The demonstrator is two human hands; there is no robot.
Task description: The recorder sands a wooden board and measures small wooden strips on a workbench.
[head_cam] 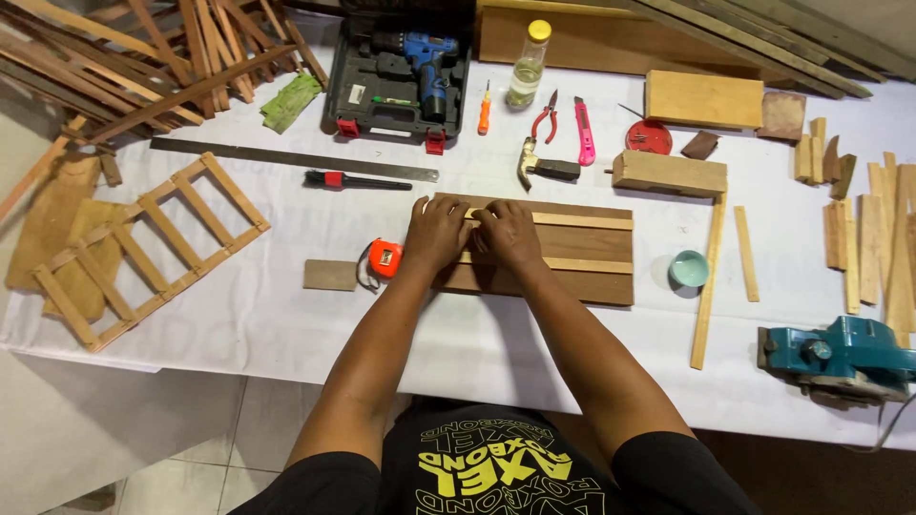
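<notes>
Orange tape measure (385,257), blue drill (421,59), teal planer (838,355), white table (286,315).

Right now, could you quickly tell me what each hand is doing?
Left hand: fingers curled, pressing on the end of a thin light wooden strip.
Right hand: fingers curled on the same strip, over the dark wooden board.

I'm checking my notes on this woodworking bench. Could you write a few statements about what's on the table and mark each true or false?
1. Both hands, the left hand and the right hand, rest on the brown board. True.
2. The orange tape measure lies right of the board. False: it lies left of it, by the left hand.
3. The blue drill sits in its open case. True.
4. The hammer is in the right hand. False: it lies on the table beyond the board.
5. The small green bowl stands right of the board. True.
</notes>
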